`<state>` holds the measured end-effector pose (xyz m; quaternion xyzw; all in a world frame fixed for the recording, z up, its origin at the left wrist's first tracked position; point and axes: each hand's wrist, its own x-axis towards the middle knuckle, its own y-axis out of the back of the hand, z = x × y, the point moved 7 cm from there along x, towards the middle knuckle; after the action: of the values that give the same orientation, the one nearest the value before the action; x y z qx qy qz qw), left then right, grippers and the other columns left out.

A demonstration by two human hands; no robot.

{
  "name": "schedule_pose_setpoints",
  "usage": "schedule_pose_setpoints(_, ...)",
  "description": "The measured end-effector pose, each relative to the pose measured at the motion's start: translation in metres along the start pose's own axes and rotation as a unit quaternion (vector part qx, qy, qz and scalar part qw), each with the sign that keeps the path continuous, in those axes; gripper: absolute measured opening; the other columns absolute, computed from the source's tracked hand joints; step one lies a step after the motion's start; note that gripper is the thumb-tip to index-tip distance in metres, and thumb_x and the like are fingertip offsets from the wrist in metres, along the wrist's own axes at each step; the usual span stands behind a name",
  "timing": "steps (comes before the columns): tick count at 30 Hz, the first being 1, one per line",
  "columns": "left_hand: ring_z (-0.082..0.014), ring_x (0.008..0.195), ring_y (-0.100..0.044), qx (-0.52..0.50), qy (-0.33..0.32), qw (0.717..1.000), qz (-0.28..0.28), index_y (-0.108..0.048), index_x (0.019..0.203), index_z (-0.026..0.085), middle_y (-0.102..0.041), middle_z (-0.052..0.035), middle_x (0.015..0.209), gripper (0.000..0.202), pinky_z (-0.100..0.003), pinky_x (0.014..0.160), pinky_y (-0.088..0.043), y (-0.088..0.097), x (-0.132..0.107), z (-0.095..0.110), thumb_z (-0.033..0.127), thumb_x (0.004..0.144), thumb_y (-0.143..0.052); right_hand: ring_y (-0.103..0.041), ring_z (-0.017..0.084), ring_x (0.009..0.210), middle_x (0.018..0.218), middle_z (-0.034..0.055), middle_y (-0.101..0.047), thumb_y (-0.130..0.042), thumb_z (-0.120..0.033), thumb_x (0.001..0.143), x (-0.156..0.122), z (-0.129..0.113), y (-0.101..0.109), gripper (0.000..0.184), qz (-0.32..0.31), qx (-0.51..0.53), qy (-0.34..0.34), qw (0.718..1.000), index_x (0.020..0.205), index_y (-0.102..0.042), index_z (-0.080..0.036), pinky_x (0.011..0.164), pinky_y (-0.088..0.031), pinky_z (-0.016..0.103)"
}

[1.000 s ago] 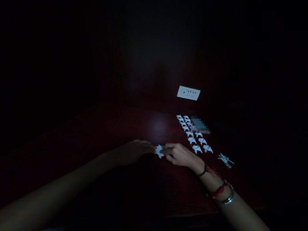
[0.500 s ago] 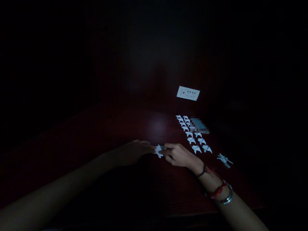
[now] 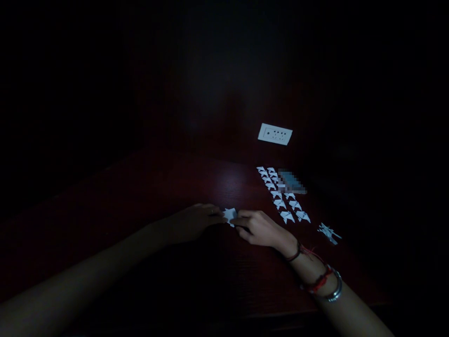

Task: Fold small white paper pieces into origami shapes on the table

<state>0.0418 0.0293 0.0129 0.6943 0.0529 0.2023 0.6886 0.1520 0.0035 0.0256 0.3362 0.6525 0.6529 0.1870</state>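
A small white piece of folded paper (image 3: 229,214) with pointed corners is between my hands, low over the dark red table. My left hand (image 3: 200,220) holds its left edge with the fingertips; a ring shows on one finger. On the right edge, my right hand (image 3: 258,227) grips it between thumb and index finger, the other fingers curled. Similar folded paper shapes (image 3: 287,217) lie in two rows to the right of my hands. In the dim light I cannot make out the exact folds of the piece I hold.
A little pile of thin paper strips (image 3: 329,233) lies at the right on the table (image 3: 182,182). Beside the rows is a flat, blurred-out rectangular object (image 3: 293,181). A white socket plate (image 3: 275,134) is on the wall behind. The surroundings are very dark.
The folded paper has turned and shifted slightly up and left between my fingers. Both hands stay almost where they were, and the rows of shapes are unchanged.
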Motion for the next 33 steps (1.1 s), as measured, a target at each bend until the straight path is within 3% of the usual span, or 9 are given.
schedule_pose_setpoints(8, -0.0193, 0.100, -0.042, 0.000, 0.008, 1.000, 0.007, -0.042, 0.115, 0.028, -0.046, -0.0031, 0.113, 0.045, -0.033, 0.084, -0.030, -0.001, 0.003, -0.002, 0.007, 0.075, -0.042, -0.050, 0.010, 0.074, 0.088, 0.0033, -0.055, -0.041, -0.015, 0.075, 0.000, -0.003, 0.002, 0.026, -0.010, 0.062, 0.015, 0.998, 0.096, -0.058, -0.016, 0.068, -0.039, 0.022)
schedule_pose_setpoints(14, -0.0192, 0.112, -0.033, -0.013, -0.005, 1.000, 0.010, -0.038, 0.118, 0.025, -0.040, -0.0022, 0.122, 0.048, -0.035, 0.091, -0.025, -0.005, -0.005, 0.000, 0.004, 0.075, -0.038, -0.049, 0.009, 0.067, 0.079, 0.0021, -0.055, -0.041, -0.013, 0.076, -0.005, 0.015, 0.008, 0.028, 0.050, 0.092, -0.024, 0.994, 0.099, -0.057, -0.016, 0.063, -0.039, 0.021)
schedule_pose_setpoints(20, -0.0182, 0.121, -0.019, -0.034, -0.010, 0.999, -0.004, -0.024, 0.125, 0.025, -0.031, 0.0001, 0.129, 0.057, -0.037, 0.094, -0.023, -0.010, -0.012, -0.001, 0.002, 0.075, -0.036, -0.049, 0.010, 0.079, 0.091, 0.0034, -0.052, -0.047, -0.024, 0.077, -0.005, 0.016, 0.005, 0.027, 0.027, 0.087, 0.004, 0.996, 0.102, -0.055, -0.018, 0.072, -0.040, 0.024)
schedule_pose_setpoints(25, -0.0197, 0.121, -0.017, -0.038, -0.023, 0.999, -0.018, -0.029, 0.123, 0.027, -0.029, 0.0006, 0.130, 0.054, -0.038, 0.094, -0.024, -0.008, -0.009, 0.001, 0.004, 0.075, -0.038, -0.048, 0.011, 0.083, 0.094, 0.0039, -0.050, -0.044, -0.031, 0.079, -0.003, 0.010, 0.003, 0.027, 0.021, 0.063, 0.018, 0.998, 0.101, -0.056, -0.019, 0.074, -0.040, 0.024)
schedule_pose_setpoints(33, -0.0173, 0.113, -0.034, -0.037, -0.040, 0.998, 0.018, -0.038, 0.118, 0.025, -0.041, -0.0021, 0.123, 0.047, -0.034, 0.093, -0.025, -0.001, -0.006, 0.006, 0.004, 0.075, -0.039, -0.048, 0.012, 0.084, 0.088, 0.0046, -0.053, -0.038, -0.031, 0.082, -0.001, 0.004, 0.002, 0.027, 0.028, 0.016, 0.062, 0.998, 0.093, -0.057, -0.016, 0.077, -0.038, 0.026)
